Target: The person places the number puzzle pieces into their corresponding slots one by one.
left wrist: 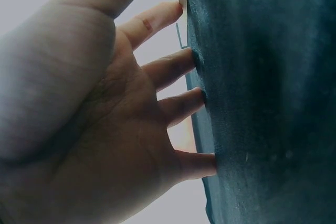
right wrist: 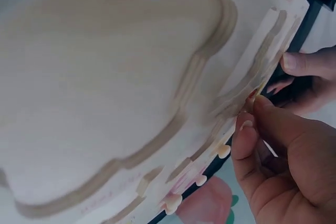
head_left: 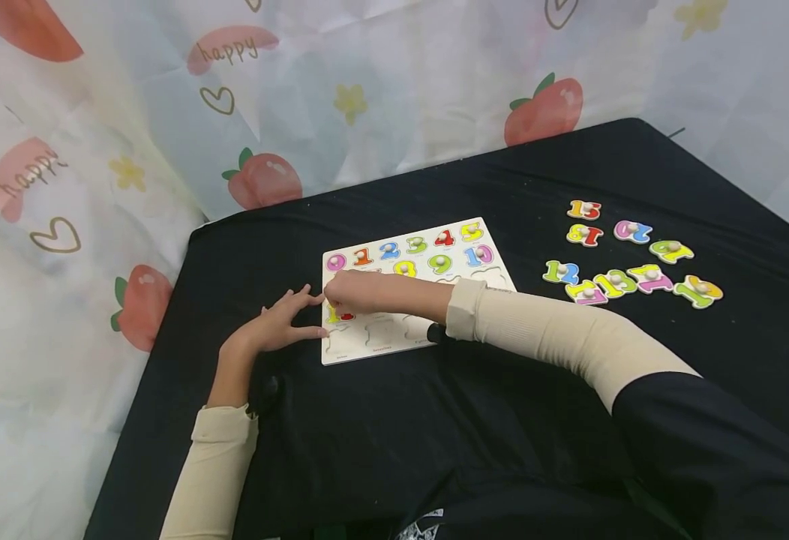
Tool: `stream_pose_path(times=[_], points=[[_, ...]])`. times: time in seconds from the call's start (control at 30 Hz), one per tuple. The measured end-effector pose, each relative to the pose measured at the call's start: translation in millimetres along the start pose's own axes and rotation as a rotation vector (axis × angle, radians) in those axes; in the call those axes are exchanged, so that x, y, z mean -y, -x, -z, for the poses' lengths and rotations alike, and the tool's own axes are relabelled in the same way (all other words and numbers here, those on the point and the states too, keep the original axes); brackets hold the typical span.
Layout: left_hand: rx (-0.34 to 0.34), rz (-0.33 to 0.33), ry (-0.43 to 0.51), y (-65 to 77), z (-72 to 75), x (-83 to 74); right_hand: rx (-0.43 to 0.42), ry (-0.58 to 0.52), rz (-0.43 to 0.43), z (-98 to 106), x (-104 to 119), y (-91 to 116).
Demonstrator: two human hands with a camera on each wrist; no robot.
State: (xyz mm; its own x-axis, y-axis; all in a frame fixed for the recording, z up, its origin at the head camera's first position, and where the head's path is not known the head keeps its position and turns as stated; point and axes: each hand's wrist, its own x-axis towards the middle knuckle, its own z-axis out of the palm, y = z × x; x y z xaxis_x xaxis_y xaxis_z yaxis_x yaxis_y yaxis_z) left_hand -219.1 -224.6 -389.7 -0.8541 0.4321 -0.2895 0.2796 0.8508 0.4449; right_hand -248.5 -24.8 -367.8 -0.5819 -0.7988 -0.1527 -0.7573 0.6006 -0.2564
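A white wooden number puzzle board (head_left: pixel 394 346) lies tilted on the black cloth, with knobbed number pieces in its upper slots. Over its left side my right hand (head_left: pixel 357 291) pinches a yellow-and-red number piece (head_left: pixel 338 315), partly hidden under the fingers. In the right wrist view thumb and fingertip meet on this number piece (right wrist: pixel 253 94), close to the board's surface; its knob is hidden. My left hand (head_left: pixel 269 326) has its fingers spread, thumb and forefinger touching the board's left edge. The left wrist view shows the other fingertips (left wrist: pixel 181 95) against the dark cloth.
Several loose number pieces lie to the right of the board, among them a 15 (head_left: pixel 584 210), a 12 (head_left: pixel 560 271) and a green-and-yellow 16 (head_left: pixel 698 291). A fruit-patterned cloth backdrop (head_left: pixel 394 90) hangs behind and left of the black-covered table (head_left: pixel 394 450).
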Motion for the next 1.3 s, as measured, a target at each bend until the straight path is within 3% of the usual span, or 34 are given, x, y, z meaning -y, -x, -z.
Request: stream_pose_path(times=[0.13,0.3,0.73,0.87,1.03,1.13,1.3], points=[[-0.001,0.004,-0.01,0.2,-1.4,1.0,0.014,0.013,0.005,5,-3,5],[-0.004,0.006,-0.014,1.0,-0.8,-0.5,-0.031,0.028,0.032,18,-11,21],[-0.007,0.015,-0.001,2.4,-0.3,-4.0,-0.105,-0.055,-0.096,42,-51,105],[-0.004,0.01,0.005,2.4,0.7,-4.3,-0.121,-0.056,-0.17,42,-62,129],[-0.009,0.01,-0.005,1.2,2.5,-4.4,-0.191,0.023,-0.38,47,-80,155],[-0.006,0.006,0.003,1.7,1.6,-2.7,-0.183,0.02,-0.486,54,-92,167],[-0.007,-0.002,0.021,3.0,-1.4,-2.2,-0.159,-0.054,-0.549,73,-116,194]])
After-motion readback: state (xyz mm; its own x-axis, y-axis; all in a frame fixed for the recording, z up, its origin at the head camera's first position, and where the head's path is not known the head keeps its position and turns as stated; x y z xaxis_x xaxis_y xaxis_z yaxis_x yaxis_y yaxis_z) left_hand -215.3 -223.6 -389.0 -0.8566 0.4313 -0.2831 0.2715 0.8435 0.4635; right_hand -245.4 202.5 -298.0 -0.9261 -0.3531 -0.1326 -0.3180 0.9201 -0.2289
